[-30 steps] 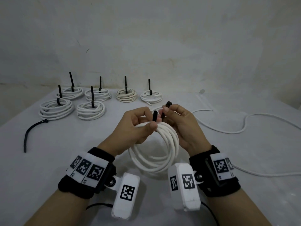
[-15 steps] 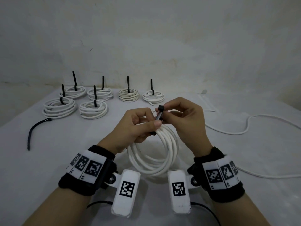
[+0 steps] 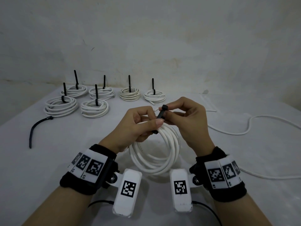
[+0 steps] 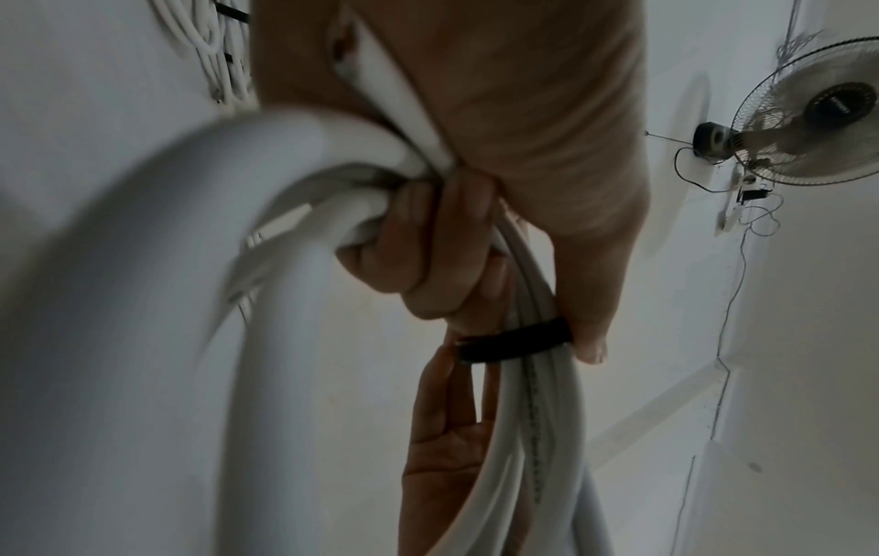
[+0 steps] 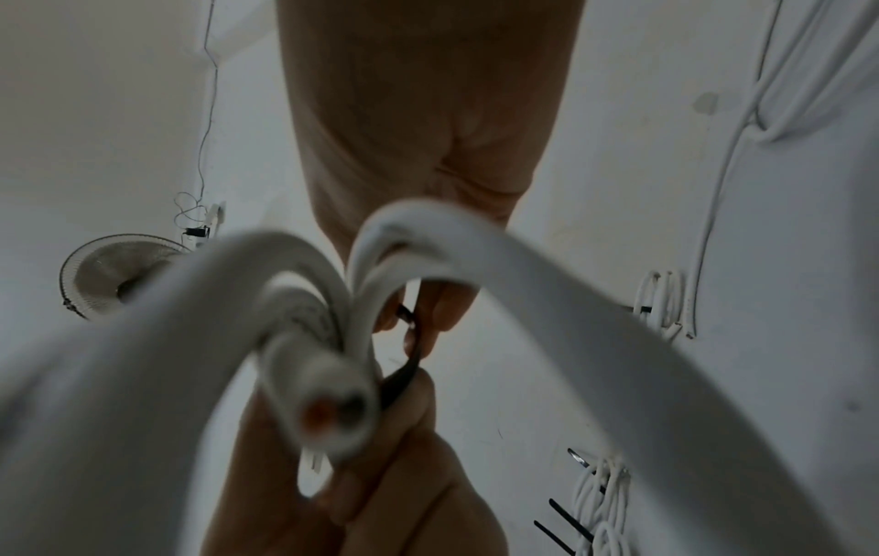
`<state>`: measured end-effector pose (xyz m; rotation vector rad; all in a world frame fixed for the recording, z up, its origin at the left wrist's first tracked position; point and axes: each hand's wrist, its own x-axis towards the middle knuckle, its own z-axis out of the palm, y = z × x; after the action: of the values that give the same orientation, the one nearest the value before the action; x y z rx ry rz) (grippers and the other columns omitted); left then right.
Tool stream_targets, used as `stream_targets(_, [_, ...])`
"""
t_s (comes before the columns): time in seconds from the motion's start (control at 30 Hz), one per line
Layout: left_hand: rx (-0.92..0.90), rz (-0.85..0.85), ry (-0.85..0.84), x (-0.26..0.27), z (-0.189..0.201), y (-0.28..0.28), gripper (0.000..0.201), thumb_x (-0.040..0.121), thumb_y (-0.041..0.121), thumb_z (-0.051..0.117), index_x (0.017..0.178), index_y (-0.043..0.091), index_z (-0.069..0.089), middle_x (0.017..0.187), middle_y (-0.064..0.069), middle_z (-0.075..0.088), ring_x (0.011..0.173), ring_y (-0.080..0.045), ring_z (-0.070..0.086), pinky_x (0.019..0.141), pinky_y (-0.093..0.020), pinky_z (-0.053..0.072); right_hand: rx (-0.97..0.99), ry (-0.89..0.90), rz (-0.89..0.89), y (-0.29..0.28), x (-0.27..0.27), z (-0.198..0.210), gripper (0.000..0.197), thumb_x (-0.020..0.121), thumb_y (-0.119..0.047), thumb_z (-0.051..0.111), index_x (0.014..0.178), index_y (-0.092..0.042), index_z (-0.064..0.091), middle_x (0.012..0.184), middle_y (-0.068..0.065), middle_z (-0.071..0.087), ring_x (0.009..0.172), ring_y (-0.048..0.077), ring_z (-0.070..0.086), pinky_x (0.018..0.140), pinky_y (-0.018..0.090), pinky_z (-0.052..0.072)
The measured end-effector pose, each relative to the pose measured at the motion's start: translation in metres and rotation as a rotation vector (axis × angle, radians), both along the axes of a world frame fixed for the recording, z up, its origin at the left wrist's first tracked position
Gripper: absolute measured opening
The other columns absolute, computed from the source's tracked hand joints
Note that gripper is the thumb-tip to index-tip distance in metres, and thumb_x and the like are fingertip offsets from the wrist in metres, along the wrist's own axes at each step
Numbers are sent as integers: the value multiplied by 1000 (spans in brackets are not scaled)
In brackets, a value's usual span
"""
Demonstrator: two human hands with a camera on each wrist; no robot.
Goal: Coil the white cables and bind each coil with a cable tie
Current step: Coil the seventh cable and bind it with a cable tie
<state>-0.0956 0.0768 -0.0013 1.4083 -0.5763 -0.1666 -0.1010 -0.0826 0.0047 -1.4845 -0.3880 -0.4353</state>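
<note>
The coil [image 3: 156, 149] is gripped by the left hand [image 3: 138, 126]. The cable tie [image 3: 161, 114] is pinched by the right hand [image 3: 187, 119]. Its tail should be fed squarely through the head, then pulled snug.

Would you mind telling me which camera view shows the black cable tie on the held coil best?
The head view: the cable tie rises clear of the coil, its head pinched by the right hand. The left wrist view shows only its band across the strands; the right wrist view, a blurred sliver.

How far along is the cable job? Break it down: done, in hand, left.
Done: six tied coils at the table's far left. In hand: left hand grips a seventh coil; right hand pinches its black tie, not yet cinched. Left: loose cable on the right, spare tie.
</note>
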Motion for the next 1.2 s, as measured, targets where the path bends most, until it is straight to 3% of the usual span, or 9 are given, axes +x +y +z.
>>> stream_targets(0.13, [2,2,3,-1,0,-1,28,76,13,61,51,22,54,48,0,48,34,-2,36,38,-11,18,-17,14,3,0,1,-1,17,74,14,69,75,-3,66,69,4,70,63,21,70,59,28,57])
stream_targets(0.33, [11,-1,8,0,-1,-1,27,77,13,62,52,22,54,48,1,47,35,-3,37,38,-14,16,7,9,8,-1,0,0,17,75,14,68,74,-3,65,79,23,69,66,26,70,59,28,56])
stream_targets(0.6, [-2,15,-4,2,-1,0,24,78,12,63,56,16,53,47,3,49,35,-3,34,38,-12,18,-131,-90,-22,-5,3,-4,18,73,12,71,77,-5,67,70,-2,70,68,15,70,66,25,55])
stream_targets(0.7, [7,40,-21,-1,0,-1,27,78,10,68,64,5,45,46,7,49,35,-1,40,39,-13,16,-209,-142,-12,-5,3,-6,20,74,10,72,76,-10,66,76,3,71,75,18,70,72,26,55])
stream_targets(0.8, [4,47,-29,-3,1,-3,21,75,15,59,66,5,43,45,8,49,35,-1,43,39,-14,16,-228,-164,30,-5,4,-7,19,75,7,70,76,-11,66,83,10,71,80,22,70,76,29,56])
stream_targets(0.97, [8,7,-23,-3,-2,-6,28,81,9,66,61,10,47,46,9,47,36,-1,33,37,-13,19,-249,-30,114,-15,5,-4,11,75,10,69,80,0,67,86,20,69,87,27,69,78,32,56])
stream_targets(1.03, [18,6,-33,-4,0,-6,28,79,9,68,63,8,44,46,9,46,35,-1,35,37,-13,18,-196,32,194,-20,5,-1,7,72,-2,67,79,-4,69,88,21,69,89,31,67,82,38,56])
stream_targets(1.1, [48,14,-62,-3,1,-4,29,79,11,68,66,6,43,46,9,50,35,-1,35,37,-14,20,-128,90,244,-19,4,1,11,70,-16,64,76,-9,70,85,18,68,86,32,65,83,40,56])
stream_targets(1.2, [145,44,-109,-2,0,-3,27,78,18,69,70,9,45,50,8,57,38,-5,33,38,-15,24,-202,75,144,-11,4,1,10,81,-13,71,74,-7,67,74,12,68,74,25,64,76,39,58])
